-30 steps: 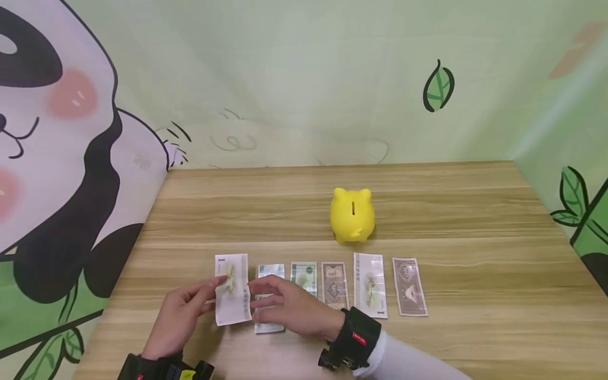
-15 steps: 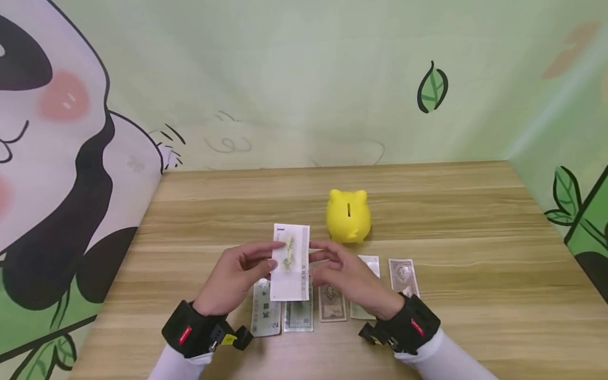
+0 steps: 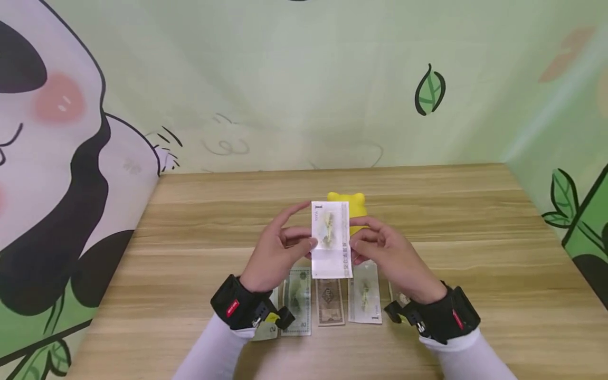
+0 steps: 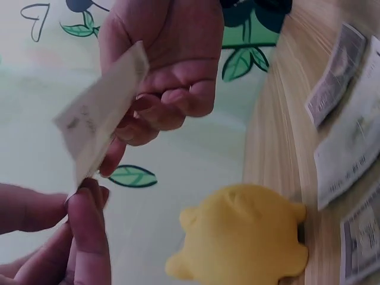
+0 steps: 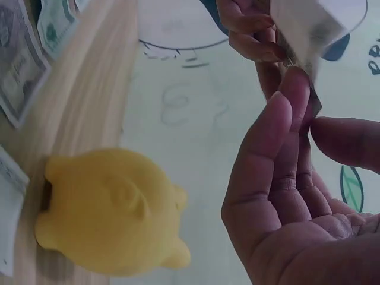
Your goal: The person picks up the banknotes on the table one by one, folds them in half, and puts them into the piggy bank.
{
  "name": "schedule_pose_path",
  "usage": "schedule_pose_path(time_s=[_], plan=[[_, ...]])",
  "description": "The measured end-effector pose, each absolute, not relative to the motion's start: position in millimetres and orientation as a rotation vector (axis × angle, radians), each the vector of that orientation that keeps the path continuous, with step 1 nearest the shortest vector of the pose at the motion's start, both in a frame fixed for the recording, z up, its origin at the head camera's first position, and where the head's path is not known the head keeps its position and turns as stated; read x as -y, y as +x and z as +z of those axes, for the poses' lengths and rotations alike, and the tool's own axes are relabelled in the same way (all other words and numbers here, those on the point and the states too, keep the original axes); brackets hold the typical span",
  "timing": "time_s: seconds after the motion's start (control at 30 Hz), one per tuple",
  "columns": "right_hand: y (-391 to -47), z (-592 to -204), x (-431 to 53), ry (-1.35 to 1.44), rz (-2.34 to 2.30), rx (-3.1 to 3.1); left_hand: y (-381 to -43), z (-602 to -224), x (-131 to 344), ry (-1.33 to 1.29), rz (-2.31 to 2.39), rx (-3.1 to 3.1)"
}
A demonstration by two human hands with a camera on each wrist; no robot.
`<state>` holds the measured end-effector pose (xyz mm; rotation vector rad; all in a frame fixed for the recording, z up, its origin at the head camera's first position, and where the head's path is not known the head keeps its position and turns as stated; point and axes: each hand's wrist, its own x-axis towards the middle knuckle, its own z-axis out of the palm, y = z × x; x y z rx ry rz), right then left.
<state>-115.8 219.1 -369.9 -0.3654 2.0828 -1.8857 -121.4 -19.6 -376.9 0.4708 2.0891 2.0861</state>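
A white one-yuan banknote [image 3: 328,261] is held upright above the table, its printed flower facing me. My left hand [image 3: 275,250] pinches its left edge, thumb on the front and index finger stretched up toward the top corner. At the opposite edge my right hand [image 3: 391,256] pinches the note between thumb and fingers. Behind the note stands a yellow piggy bank [image 3: 358,209], mostly covered by it in the head view. The right wrist view shows the piggy bank [image 5: 119,214] whole, below and beside the hands.
Several banknotes lie in a row on the wooden table [image 3: 142,316]: a green note [image 3: 297,311], a brown note [image 3: 330,306], another white one-yuan note [image 3: 364,301], and others partly under the wrists. A cartoon panda backdrop [image 3: 285,79] rises behind the table.
The one-yuan banknote has been lifted from the left end of the row and carried right and forward, in front of the piggy bank. Both hands have moved with it.
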Motion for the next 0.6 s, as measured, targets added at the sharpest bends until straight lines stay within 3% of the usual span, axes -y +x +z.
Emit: schedule_pose_path(time_s=[0.6], plan=[[-118, -360, -236, -0.329, -1.925, -2.198, -128, -375, -7, 0.461, 2.127, -2.083]])
